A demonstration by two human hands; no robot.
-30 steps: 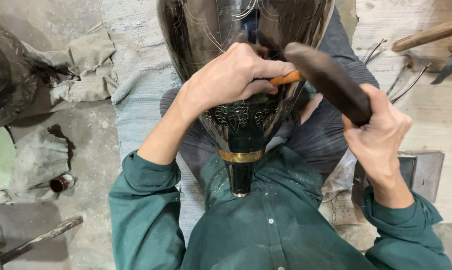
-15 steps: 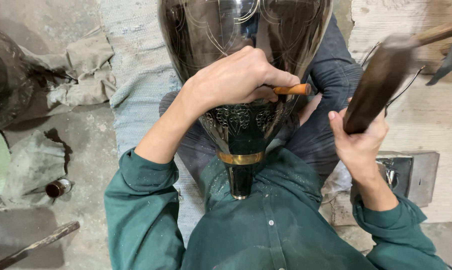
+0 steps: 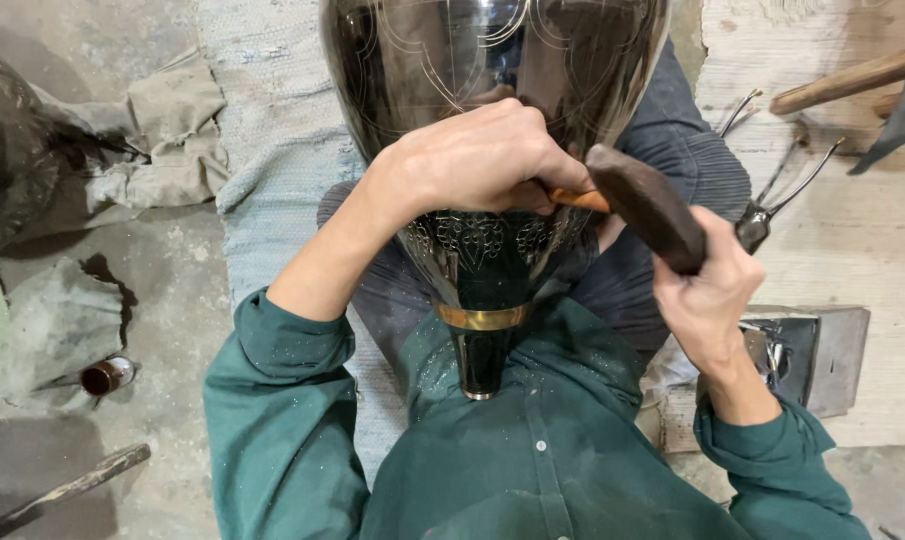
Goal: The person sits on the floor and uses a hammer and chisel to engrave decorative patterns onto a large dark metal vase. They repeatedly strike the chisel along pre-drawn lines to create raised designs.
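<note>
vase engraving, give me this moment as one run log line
left hand: holds orange-handled chisel on dark metal vase | right hand: grips dark mallet, head at chisel end | vase: on lap

Close overhead head view, facing down
</note>
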